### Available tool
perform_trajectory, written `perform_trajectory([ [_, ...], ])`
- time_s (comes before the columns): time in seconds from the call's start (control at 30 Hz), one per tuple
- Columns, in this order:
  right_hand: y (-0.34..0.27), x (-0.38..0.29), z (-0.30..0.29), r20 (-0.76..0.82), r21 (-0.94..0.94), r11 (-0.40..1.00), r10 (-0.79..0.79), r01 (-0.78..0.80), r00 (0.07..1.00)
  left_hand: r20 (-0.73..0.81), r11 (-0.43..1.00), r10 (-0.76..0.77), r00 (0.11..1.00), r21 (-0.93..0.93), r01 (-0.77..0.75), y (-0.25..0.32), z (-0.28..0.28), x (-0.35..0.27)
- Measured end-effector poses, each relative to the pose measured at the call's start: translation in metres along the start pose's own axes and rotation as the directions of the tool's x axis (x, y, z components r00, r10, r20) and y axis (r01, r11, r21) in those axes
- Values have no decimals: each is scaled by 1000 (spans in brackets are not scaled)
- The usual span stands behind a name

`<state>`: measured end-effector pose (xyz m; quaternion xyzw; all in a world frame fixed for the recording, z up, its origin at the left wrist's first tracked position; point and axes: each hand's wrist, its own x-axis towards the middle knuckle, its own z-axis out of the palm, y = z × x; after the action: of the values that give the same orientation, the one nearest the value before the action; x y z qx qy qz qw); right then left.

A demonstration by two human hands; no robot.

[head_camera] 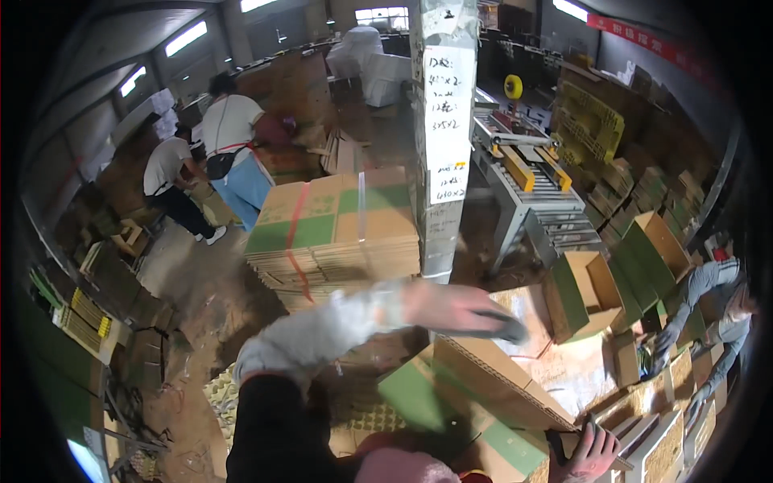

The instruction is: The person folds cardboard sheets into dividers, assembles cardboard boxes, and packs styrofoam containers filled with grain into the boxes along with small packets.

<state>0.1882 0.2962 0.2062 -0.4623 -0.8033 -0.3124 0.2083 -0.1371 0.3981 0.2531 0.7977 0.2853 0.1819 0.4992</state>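
Note:
My left hand [462,311], blurred, reaches out over the far edge of a cardboard box. Its fingertips are dark, and I cannot tell whether they hold anything. The arm wears a black sleeve with a pale oversleeve. Below it, the tilted brown-and-green cardboard box [501,374] has a long corrugated edge turned toward me. My right hand [589,450], also dark at the fingertips, grips this box's near right corner. Beyond the box lies a pale, worn work surface [570,365]. An open cardboard box [583,296] stands on its far side.
A strapped stack of flattened cartons [332,241] stands ahead, beside a pillar [444,241] bearing handwritten paper. Behind it is a roller conveyor [537,181]. A co-worker's gloved hands [667,341] work at the right among boxes. Two people [232,139] bend at the left. Egg trays [223,398] lie lower left.

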Motion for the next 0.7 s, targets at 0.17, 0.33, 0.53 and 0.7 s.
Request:
perform_trajectory([
  [0.17, -4, -23, -14, -23, 56, 998, -18, 19, 1000, 419, 948, 138, 897, 207, -242, -44, 71, 73],
  [0.33, 65, -54, -6, 7, 746, 605, -425, 279, 905, -181, 777, -79, 980, 605, 174, 10, 0, 76],
  [0.53, 38, 2, 72, 203, 932, 360, -625, 48, 754, 394, 360, 588, 706, 654, -665, -53, 64, 167],
  [0.7, 79, -45, 23, 413, 739, -444, -295, -506, 862, 661, 331, 479, 577, 473, -816, -119, 134, 196],
])
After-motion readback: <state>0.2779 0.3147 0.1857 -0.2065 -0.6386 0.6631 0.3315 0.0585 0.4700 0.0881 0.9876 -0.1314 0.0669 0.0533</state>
